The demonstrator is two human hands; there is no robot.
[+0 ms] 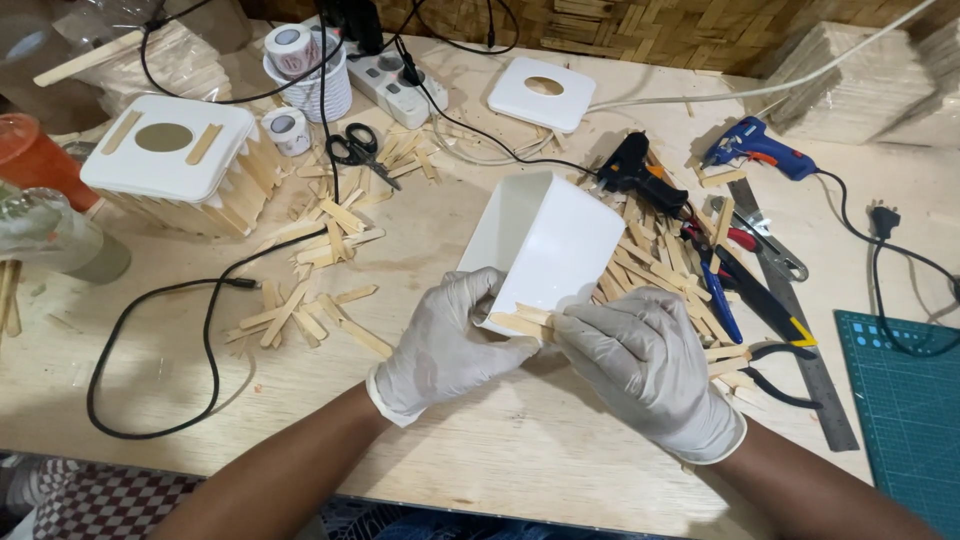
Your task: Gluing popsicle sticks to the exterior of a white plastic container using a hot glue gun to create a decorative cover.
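Observation:
A white plastic box (pixel 548 235) lies tilted on its side at the middle of the wooden table, its open mouth facing away from me. My left hand (pixel 447 345), in a white glove, grips its near left edge. My right hand (pixel 645 362), also gloved, presses a wooden craft stick (pixel 522 321) against the box's near rim. Both hands touch the stick.
Loose craft sticks (pixel 310 300) are scattered left and right of the box. A stick-clad box with a white lid (pixel 172 160), tape rolls (pixel 292 48), scissors (pixel 357 147), a black glue gun (pixel 638 170), a blue glue gun (pixel 752 145), pliers (pixel 760 365), a metal ruler (pixel 805 350), a green cutting mat (pixel 905 400) and black cables (pixel 200 340) surround it.

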